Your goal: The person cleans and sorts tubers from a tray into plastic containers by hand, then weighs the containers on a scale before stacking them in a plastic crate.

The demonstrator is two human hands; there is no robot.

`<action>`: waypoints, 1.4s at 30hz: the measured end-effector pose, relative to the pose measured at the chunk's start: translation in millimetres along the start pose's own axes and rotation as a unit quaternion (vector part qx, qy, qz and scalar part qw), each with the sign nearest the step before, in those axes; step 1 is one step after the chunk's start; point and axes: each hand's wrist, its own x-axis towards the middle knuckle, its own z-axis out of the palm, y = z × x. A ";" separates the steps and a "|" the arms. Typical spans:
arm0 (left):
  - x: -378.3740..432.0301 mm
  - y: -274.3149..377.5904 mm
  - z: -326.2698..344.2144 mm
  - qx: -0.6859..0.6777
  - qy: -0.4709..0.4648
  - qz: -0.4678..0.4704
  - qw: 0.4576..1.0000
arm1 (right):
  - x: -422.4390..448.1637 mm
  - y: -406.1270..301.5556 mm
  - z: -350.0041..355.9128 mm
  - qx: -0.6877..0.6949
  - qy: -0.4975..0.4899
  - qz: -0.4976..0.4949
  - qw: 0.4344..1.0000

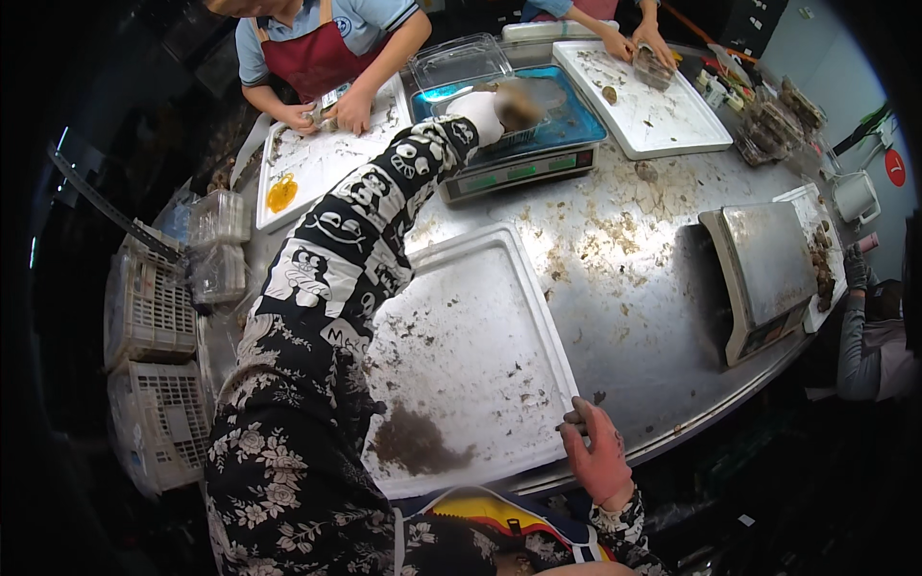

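My left arm reaches across to the far scale. My left hand (478,115), in a white glove, is over a blue tray (582,115) on the digital scale (520,173). A blurred brown thing (520,106) hides its fingertips, so its grip cannot be made out. Under that hand is a clear plastic container, and its lid (461,61) stands raised behind. My right hand (599,450), in a dirty pink glove, pinches a small dark object (574,425) beside the near right rim of a white foam tray (497,345). Dark crumbs and a brown soil patch (418,441) dirty that tray.
Two people work across the metal table (612,288) at foam trays (331,162) (648,122). A second scale (767,266) stands at right, near another person's gloved hand (856,268). Plastic containers (217,245) and crates (155,309) line the left; filled packs (778,122) are far right.
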 end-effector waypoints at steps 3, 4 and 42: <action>5.3 -0.6 -5.1 0.010 -0.013 0.016 1.000 | 1.5 -2.9 1.3 0.007 0.000 0.006 1.000; 2.5 3.1 -8.7 0.003 -0.019 0.018 1.000 | 1.7 -3.0 1.5 0.012 0.001 0.009 1.000; -176.7 -44.0 -24.4 -0.540 -0.051 -0.097 0.835 | -2.5 -2.0 5.9 -0.037 0.012 -0.039 0.998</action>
